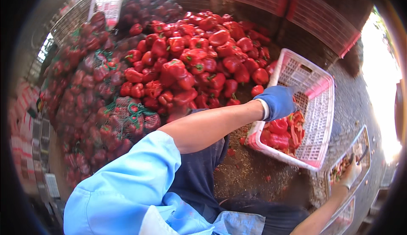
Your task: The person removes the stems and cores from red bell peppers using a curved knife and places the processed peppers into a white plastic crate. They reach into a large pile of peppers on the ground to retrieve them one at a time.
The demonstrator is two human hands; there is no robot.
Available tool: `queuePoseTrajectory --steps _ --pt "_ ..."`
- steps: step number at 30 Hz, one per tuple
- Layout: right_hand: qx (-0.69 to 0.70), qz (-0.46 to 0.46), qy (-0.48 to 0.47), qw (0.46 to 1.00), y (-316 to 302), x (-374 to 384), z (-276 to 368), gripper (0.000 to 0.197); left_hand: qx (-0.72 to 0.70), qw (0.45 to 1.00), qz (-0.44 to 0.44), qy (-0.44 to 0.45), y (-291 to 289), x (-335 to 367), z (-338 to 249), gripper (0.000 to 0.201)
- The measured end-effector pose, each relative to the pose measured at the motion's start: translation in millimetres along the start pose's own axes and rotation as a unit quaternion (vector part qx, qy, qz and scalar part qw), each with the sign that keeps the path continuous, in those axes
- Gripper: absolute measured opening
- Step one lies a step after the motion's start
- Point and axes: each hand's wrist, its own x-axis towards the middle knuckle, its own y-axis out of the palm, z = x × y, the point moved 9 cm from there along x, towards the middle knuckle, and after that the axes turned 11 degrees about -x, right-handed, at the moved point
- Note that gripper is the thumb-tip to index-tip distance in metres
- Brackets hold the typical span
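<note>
My left hand, in a blue knitted glove, reaches over a white plastic crate with a pink-stained rim. Its fingers point down into the crate and are blurred, so their grip does not show. Below it in the crate lie cut, opened red bell peppers. Far to the right, my right hand wears a pale glove and is closed round a dark, slim tool, whose kind is unclear. That hand is above a second crate holding pale and reddish scraps.
A large heap of whole red bell peppers lies ahead. Net sacks of peppers are piled on the left, a darker sack behind. Red crates stand at the back. Bits of pepper litter the floor.
</note>
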Motion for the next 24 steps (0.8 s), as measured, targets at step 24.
queuePoseTrajectory --steps 24 --pt "0.089 0.130 0.034 0.987 92.3 -90.5 100.4 0.040 -0.049 0.892 -0.279 -0.352 -303.8 -200.8 353.7 0.096"
